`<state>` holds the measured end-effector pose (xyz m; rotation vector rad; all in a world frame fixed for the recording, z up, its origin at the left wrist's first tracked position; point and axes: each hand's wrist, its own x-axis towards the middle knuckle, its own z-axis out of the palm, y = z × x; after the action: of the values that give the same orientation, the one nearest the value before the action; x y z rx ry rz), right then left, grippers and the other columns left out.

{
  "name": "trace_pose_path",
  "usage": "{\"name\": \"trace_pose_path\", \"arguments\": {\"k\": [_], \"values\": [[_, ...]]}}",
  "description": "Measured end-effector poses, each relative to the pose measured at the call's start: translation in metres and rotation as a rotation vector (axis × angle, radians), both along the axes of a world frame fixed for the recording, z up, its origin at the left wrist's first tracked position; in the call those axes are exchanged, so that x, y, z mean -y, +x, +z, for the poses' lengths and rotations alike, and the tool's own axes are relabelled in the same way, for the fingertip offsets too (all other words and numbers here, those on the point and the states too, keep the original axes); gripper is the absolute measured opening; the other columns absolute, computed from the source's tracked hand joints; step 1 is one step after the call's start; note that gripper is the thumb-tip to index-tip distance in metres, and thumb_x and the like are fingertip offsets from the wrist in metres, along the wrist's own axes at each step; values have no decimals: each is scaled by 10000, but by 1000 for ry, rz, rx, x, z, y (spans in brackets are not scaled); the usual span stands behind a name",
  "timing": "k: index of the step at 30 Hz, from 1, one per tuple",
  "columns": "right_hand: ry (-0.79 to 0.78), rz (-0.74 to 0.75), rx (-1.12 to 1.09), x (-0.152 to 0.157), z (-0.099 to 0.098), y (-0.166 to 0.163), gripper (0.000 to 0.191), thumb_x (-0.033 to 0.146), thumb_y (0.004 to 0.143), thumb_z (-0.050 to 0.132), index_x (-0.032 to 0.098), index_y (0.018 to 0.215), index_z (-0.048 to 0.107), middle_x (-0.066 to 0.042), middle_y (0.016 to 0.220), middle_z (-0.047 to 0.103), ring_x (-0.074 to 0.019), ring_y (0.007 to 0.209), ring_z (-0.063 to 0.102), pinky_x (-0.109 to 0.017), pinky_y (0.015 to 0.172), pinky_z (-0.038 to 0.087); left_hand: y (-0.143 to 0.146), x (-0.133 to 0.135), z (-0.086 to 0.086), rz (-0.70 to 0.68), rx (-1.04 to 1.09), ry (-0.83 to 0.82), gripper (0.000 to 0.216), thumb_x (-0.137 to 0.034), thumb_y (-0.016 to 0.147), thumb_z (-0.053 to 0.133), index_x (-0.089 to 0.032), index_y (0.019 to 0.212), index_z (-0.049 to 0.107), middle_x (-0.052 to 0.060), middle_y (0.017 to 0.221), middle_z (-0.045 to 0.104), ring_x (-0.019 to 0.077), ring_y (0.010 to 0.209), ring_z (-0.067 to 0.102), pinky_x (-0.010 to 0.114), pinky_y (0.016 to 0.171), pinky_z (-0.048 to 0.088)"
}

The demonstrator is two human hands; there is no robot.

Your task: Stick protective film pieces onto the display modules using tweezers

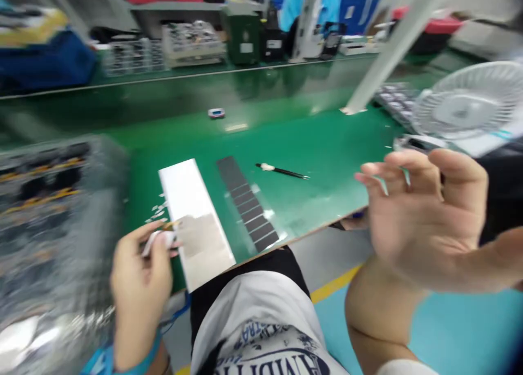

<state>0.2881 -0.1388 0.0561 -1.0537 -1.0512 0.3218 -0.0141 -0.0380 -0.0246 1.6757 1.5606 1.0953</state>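
My left hand (141, 271) is closed on a small white piece (154, 241) with a thin orange strip sticking out; its exact kind is blurred. Beside those fingers lies a long white sheet (200, 222), its lower end reaching the bench's front edge. Small white scraps (159, 209) are scattered to its left. My right hand (425, 217) is raised at the right, palm showing and fingers spread, holding nothing. Between the hands, a dark strip (247, 206) divided into several pieces lies on the green bench (318, 135). A pair of black tweezers (284, 171) rests right of it.
Trays of dark parts in clear plastic (53, 217) stand at the left. A white fan (469, 102) and a slanted white post (388, 53) are at the right. Along the back shelf sit a blue bin (49, 61) and a green box (242, 34). A small device (216, 113) lies mid-bench.
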Motion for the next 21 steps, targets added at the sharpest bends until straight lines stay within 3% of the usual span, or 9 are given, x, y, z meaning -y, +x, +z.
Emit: {"name": "trace_pose_path", "arguments": {"k": [4,7,11,17,21], "values": [[-71,176,-97,-27,-24,-13,443,660,878,483,346,1118,683,-81,1143,647,-312,1058,623,-486,962,499,18,7,6,-148,232,-42,154,-333,976,509,-194,1039,484,-16,727,602,139,605,623,254,597,522],[-117,376,-92,-49,-40,-31,338,527,930,495,308,1096,692,-87,1083,660,-266,966,648,-448,893,529,23,11,5,-227,303,-79,118,-327,1007,460,-212,1030,452,10,845,635,100,587,553,223,565,460],[-350,565,48,-70,-52,-56,220,310,982,491,251,1005,701,-70,996,661,-185,923,632,-333,821,517,30,20,10,-361,456,-262,97,-314,1022,446,-239,1057,396,-2,841,633,90,592,479,210,573,407],[-571,934,-44,-87,-65,-75,176,322,924,600,183,848,676,-24,791,656,-133,745,612,-280,721,506,42,27,15,-528,580,-400,126,-341,1010,483,-243,999,404,-6,809,609,98,619,494,201,541,387],[-603,1035,-198,-90,-70,-74,158,324,864,680,172,820,688,-10,722,656,-113,672,612,-251,663,520,44,24,12,-519,575,-360,83,-299,1003,499,-248,1042,447,-7,834,584,94,649,538,194,546,397]]}}
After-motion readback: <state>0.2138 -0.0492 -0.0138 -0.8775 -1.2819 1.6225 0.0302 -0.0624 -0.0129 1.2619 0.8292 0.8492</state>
